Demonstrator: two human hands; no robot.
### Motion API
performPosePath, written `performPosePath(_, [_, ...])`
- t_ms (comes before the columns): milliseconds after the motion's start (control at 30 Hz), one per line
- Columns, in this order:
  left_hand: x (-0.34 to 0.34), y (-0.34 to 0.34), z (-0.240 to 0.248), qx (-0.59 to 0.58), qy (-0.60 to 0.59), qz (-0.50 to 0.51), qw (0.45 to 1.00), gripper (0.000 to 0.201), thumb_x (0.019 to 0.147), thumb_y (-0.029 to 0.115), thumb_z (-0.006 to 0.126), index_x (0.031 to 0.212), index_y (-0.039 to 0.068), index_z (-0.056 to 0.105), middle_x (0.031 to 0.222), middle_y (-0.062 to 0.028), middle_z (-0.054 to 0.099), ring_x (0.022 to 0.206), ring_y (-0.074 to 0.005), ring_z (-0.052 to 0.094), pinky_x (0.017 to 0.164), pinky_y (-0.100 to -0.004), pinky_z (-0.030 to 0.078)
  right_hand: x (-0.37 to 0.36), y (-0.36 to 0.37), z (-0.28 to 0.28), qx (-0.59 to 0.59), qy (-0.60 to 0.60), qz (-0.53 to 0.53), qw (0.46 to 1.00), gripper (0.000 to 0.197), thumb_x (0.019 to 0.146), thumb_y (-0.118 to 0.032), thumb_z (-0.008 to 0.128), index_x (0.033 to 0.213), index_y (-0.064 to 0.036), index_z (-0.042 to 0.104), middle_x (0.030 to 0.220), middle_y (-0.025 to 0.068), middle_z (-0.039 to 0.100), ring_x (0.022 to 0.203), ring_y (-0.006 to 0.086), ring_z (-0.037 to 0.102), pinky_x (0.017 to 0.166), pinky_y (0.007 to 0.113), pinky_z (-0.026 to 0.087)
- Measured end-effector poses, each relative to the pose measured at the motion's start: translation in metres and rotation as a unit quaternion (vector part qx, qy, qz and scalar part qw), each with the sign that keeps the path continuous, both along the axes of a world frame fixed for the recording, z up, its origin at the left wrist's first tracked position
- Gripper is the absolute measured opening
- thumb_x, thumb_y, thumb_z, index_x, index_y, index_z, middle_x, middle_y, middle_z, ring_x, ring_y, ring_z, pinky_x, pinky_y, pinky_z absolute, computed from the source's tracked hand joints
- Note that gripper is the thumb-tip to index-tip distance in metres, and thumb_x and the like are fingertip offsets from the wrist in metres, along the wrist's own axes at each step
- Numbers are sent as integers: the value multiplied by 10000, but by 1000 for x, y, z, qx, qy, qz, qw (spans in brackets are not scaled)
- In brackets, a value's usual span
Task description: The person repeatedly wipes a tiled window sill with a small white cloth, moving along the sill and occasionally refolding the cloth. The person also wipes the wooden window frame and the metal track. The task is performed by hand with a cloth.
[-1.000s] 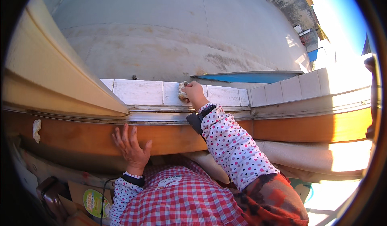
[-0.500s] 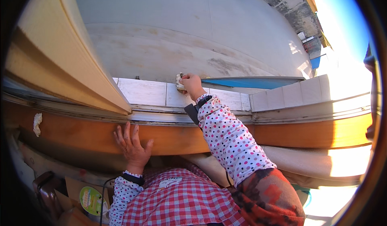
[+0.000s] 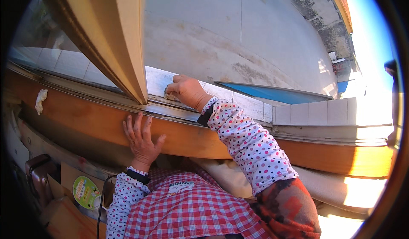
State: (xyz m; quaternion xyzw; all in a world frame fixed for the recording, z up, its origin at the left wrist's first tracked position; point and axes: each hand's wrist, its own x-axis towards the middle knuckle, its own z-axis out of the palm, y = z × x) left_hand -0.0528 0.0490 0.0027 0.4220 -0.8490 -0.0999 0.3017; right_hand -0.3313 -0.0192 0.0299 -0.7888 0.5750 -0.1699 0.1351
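Note:
My right hand (image 3: 188,92) reaches over the window track (image 3: 170,112) and grips a crumpled, dirty wad of tissue or cloth (image 3: 169,96). It presses the wad to the inner edge of the white tiled outer ledge (image 3: 251,104), close to the window sash (image 3: 128,43). Most of the wad is hidden under my fingers. My left hand (image 3: 142,141) lies with spread fingers on the orange-brown wooden sill (image 3: 200,137) and holds nothing. Farther left on the sill sits another crumpled white wad (image 3: 41,101).
Outside, a blue panel (image 3: 277,93) slants beyond the ledge, above a grey concrete surface (image 3: 204,30). Below the sill at left are a cardboard box (image 3: 68,213), a round green label (image 3: 86,192) and a dark brown shiny case (image 3: 41,175). A padded beige edge (image 3: 332,183) runs along the right.
My right hand has drawn the wad left and nearer, from the outer side of the tiles to their inner edge by the sash. My left hand stays on the sill. The view has turned.

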Motion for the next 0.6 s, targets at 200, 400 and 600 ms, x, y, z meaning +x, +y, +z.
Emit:
performPosePath(200, [-2, -1, 0, -7, 16, 8, 1000, 725, 900, 438, 731, 1491, 108, 471, 1581, -188, 421, 1495, -472, 305, 1221, -688, 228, -50, 74, 10, 32, 99, -34, 994, 44, 849, -151, 699, 887, -134, 686, 899, 87, 598, 902, 306, 648, 739, 425, 559])
performPosePath(400, [-2, -1, 1, -5, 11, 7, 1000, 731, 901, 449, 737, 1493, 112, 472, 1583, -188, 413, 1491, -478, 303, 1219, -691, 237, -112, 111, 28, 22, 167, -63, 984, 81, 854, -116, 706, 932, -132, 687, 899, 93, 600, 887, 323, 639, 752, 428, 551])
performPosePath(600, [-3, -1, 2, 2, 9, 6, 1000, 732, 899, 453, 746, 1493, 118, 480, 1577, -187, 418, 1483, -485, 307, 1213, -693, 249, -107, 150, 26, 120, 72, -143, 980, 121, 880, -125, 747, 988, -143, 695, 894, 93, 598, 870, 331, 653, 734, 428, 563])
